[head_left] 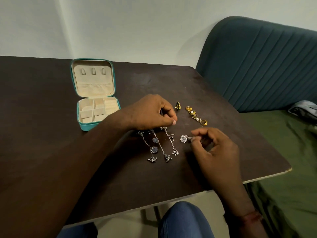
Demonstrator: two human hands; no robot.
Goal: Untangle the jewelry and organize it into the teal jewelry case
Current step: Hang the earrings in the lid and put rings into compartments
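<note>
The teal jewelry case (85, 125) lies open at the left, its beige compartments empty. Three silver chain earrings (158, 145) lie side by side on the dark table (51, 134). My left hand (152, 112) hovers just above their tops, fingers curled and thumb against forefinger; nothing shows between them. My right hand (214, 145) pinches a silver flower piece (184, 138) at its right edge. A small silver stud (171, 135) lies between the chains and the flower. A gold chain of pieces (196, 115) and a dark gold ring (178, 106) lie behind the hands.
A dark teal padded chair back (257, 62) stands at the right behind the table corner. A green cloth (283, 160) covers the seat beside the table's right edge (267, 176). My knees in blue jeans (185, 220) sit under the front edge.
</note>
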